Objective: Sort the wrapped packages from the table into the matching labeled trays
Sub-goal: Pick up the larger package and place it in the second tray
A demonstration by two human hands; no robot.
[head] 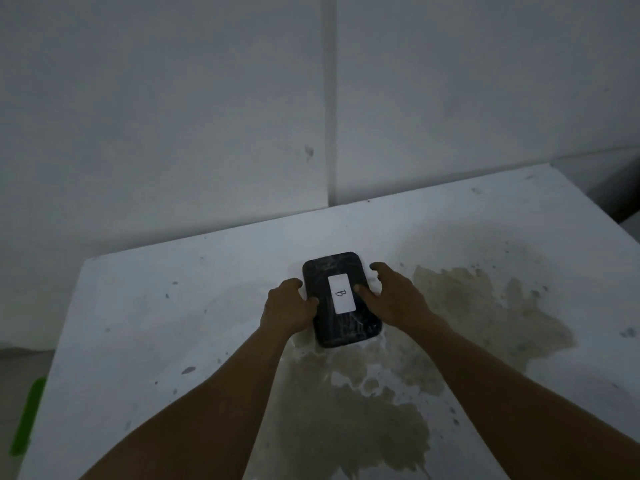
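Gripping the black wrapped package (pixel 341 329) by its long sides, the left hand (pixel 289 304) and right hand (pixel 394 296) hold it on the stained worktop (pixel 138 323); its white label (pixel 341 293) reads B.

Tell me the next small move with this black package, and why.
Probably lift the package clear of the table: the left hand grips its left edge, the right hand holds its right side, thumb beside the B label, and it lies flat.
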